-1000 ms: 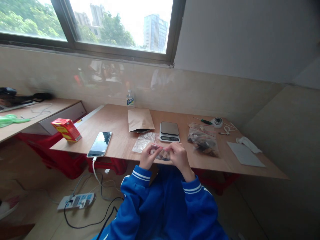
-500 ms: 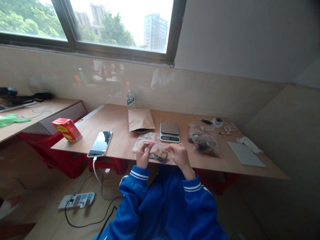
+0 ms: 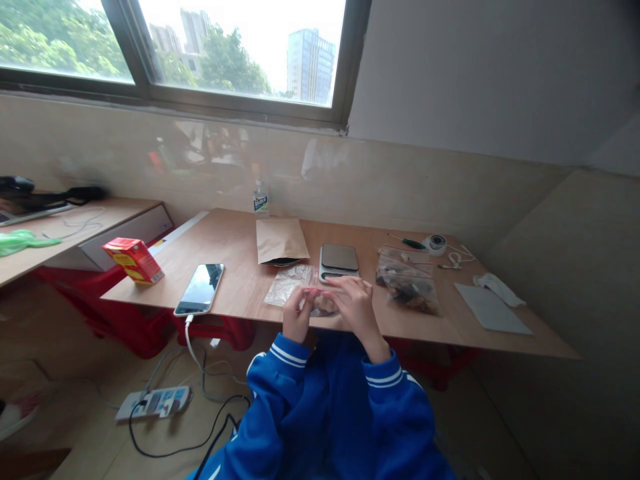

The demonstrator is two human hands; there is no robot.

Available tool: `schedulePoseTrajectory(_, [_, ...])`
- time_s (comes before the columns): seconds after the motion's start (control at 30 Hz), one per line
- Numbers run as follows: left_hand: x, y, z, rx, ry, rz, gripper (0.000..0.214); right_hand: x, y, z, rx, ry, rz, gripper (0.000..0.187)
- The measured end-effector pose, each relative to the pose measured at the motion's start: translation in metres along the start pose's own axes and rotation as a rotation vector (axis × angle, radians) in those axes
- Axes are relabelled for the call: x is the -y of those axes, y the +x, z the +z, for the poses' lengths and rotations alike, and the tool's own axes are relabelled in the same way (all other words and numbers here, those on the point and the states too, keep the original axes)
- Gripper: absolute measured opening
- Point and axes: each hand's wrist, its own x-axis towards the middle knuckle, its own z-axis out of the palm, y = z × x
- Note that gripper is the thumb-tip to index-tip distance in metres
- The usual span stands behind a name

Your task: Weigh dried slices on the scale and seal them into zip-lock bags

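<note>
Between my hands, at the table's front edge, is a clear zip bag (image 3: 325,305) with a red strip along its top and pale brown pieces inside. My left hand (image 3: 298,313) pinches the bag's top edge on the left. Thumb and fingers of my right hand (image 3: 354,308) close on the same strip near the middle, covering part of the bag. Just behind my hands stands a kitchen scale (image 3: 340,257) with a bare plate. Flat clear plastic bags (image 3: 287,285) lie left of the scale, in front of a brown paper pouch (image 3: 283,240).
Filled zip bags (image 3: 410,287) lie right of the scale. Farther right are a screwdriver (image 3: 414,244), a white camera (image 3: 436,245) and white paper (image 3: 493,310). On the left are a phone (image 3: 200,289) on a cable, a red box (image 3: 133,260) and, behind, a bottle (image 3: 261,200).
My left hand has moved right, closer to my right hand along the bag's red strip. The bag's top is less spread out, and my right fingers reach higher over it.
</note>
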Motion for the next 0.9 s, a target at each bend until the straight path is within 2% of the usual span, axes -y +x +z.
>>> schedulePoseTrajectory(0.03, [-0.002,-0.001,0.002,0.014,0.013,0.011,0.026,0.002,0.000,0.000,-0.010,0.023,-0.005,0.008])
schedulePoseTrajectory(0.13, [-0.008,-0.003,0.006,0.036,0.032,0.036,0.025,0.005,-0.003,-0.002,-0.059,0.085,-0.010,0.022])
schedulePoseTrajectory(0.23, [-0.012,-0.004,0.008,0.047,0.038,0.057,0.024,0.005,-0.006,-0.002,-0.079,0.115,0.001,0.024])
schedulePoseTrajectory(0.43, [-0.006,-0.004,0.007,-0.087,0.082,0.026,0.024,-0.007,-0.008,0.000,0.039,0.250,0.031,0.013])
schedulePoseTrajectory(0.6, [-0.006,-0.005,0.007,-0.094,0.039,0.015,0.024,-0.015,-0.014,-0.004,-0.027,0.192,0.091,0.021])
schedulePoseTrajectory(0.7, [-0.008,-0.006,0.011,-0.103,-0.028,-0.061,0.027,-0.015,-0.015,-0.008,-0.042,0.125,0.098,0.022])
schedulePoseTrajectory(0.9, [-0.008,-0.005,0.009,-0.169,-0.108,-0.070,0.035,-0.017,-0.014,-0.016,0.040,0.302,0.086,0.014])
